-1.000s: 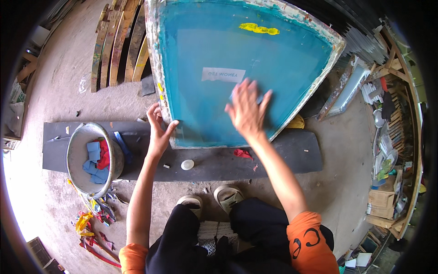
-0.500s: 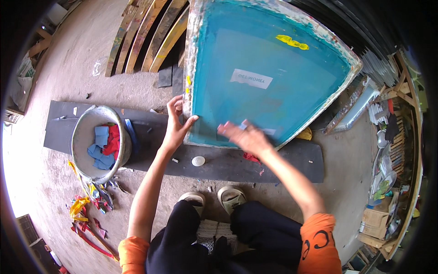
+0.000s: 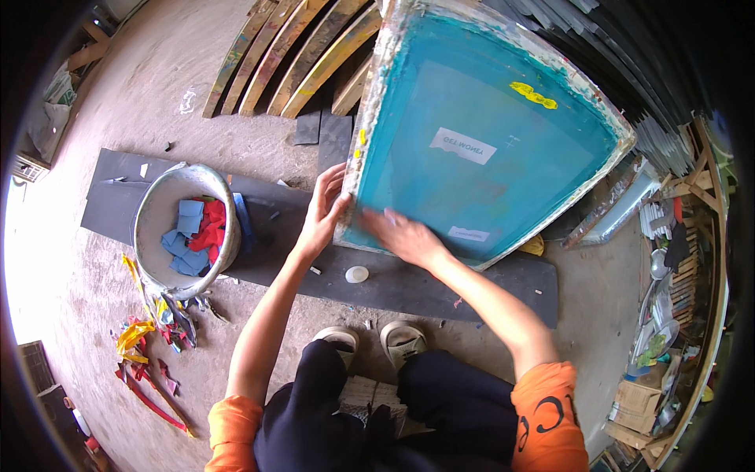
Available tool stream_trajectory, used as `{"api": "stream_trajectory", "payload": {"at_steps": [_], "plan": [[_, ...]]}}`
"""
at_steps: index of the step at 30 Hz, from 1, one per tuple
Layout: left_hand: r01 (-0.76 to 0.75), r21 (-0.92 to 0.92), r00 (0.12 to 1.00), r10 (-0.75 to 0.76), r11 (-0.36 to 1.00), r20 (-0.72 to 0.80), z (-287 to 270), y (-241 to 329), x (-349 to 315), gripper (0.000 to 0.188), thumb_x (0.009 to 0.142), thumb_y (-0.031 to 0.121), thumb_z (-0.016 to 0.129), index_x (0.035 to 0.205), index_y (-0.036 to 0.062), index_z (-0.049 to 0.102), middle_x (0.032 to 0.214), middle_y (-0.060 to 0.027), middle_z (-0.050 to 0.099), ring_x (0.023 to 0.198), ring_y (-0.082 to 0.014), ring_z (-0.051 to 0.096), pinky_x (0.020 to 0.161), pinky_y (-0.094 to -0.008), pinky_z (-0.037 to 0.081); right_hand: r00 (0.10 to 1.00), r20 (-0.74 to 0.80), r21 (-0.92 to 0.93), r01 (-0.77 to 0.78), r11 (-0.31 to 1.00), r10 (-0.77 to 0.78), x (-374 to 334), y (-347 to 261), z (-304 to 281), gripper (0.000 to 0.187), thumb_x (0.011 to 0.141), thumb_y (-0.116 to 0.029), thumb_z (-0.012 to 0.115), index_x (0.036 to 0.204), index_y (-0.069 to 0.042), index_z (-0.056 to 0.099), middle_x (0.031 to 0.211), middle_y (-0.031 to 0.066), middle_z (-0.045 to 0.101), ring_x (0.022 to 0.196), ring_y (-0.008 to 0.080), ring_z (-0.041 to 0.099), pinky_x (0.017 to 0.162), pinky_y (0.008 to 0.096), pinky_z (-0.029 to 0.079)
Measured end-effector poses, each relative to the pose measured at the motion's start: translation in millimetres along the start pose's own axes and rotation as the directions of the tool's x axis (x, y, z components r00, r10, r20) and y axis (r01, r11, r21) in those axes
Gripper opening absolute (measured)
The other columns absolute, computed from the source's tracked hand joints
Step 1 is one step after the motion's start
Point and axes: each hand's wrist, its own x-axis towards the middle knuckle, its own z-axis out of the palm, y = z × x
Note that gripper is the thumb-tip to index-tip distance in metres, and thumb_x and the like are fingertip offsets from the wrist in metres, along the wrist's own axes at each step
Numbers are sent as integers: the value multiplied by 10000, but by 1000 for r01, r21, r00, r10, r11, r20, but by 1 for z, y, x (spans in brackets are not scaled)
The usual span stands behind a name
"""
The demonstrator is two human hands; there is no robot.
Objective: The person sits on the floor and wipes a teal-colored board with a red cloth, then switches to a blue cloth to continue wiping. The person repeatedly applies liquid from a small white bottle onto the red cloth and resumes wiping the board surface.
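A large screen-printing frame [image 3: 487,169] with teal mesh and a paint-crusted pale rim leans up in front of me. Two white printed patches and a yellow smear show on its mesh. My left hand [image 3: 323,211] grips the rim at the lower left, thumb toward the mesh side. Over the mesh's lower left corner lies my right hand [image 3: 399,236], fingers stretched out and blurred, with nothing visible in it. Whether its fingers press on the mesh I cannot tell.
A grey bucket [image 3: 148,236] with blue and red scraps stands on a long dark board [image 3: 267,271] at left. A small white round lid [image 3: 357,274] lies nearby. Coloured scraps [image 3: 135,338] litter the floor. Wooden slats [image 3: 271,67] stand behind; a cluttered shelf [image 3: 696,259] lines the right.
My right hand has swept left across the mesh toward the frame's left rim. The whole view has shifted slightly, so the bucket and frame appear further right. My left hand keeps to the rim.
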Motion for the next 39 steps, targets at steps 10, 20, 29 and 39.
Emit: {"api": "stream_trajectory", "payload": {"at_steps": [10, 20, 29, 39], "plan": [[100, -254, 992, -116, 962, -48, -18, -3, -9, 567, 940, 451, 283, 1331, 40, 287, 1251, -144, 456, 1203, -223, 394, 1053, -366, 227, 788, -279, 177, -520, 836, 549, 97, 230, -66, 572, 880, -388, 418, 1380, -154, 270, 1445, 56, 227, 1333, 224, 211, 1056, 488, 179], [29, -312, 894, -164, 950, -416, -77, -34, -52, 480, 954, 387, 305, 1276, 34, 344, 1152, -142, 519, 1147, -226, 460, 1030, -352, 292, 950, 95, 111, 287, 952, -297, 4, -30, -8, 759, 808, -503, 431, 1411, -142, 146, 1475, -13, 113, 1360, 159, 65, 1105, 432, 20], [72, -181, 944, -126, 981, -304, -60, -33, -46, 429, 949, 355, 353, 1246, 49, 401, 1114, -97, 542, 1124, -190, 472, 1029, -337, 285, 865, 18, 205, -494, 845, 502, 75, 142, -58, 644, 851, -444, 445, 1393, -168, 231, 1465, 33, 165, 1346, 179, 157, 1078, 473, 118], [116, -41, 948, -123, 992, -292, -61, -42, -49, 503, 950, 420, 288, 1256, 33, 384, 1149, -112, 510, 1146, -199, 451, 1022, -351, 289, 989, 145, 152, -27, 988, 4, 1, -57, -1, 682, 859, -491, 367, 1418, -206, 100, 1482, -36, 55, 1361, 123, 0, 1095, 436, -46]]}}
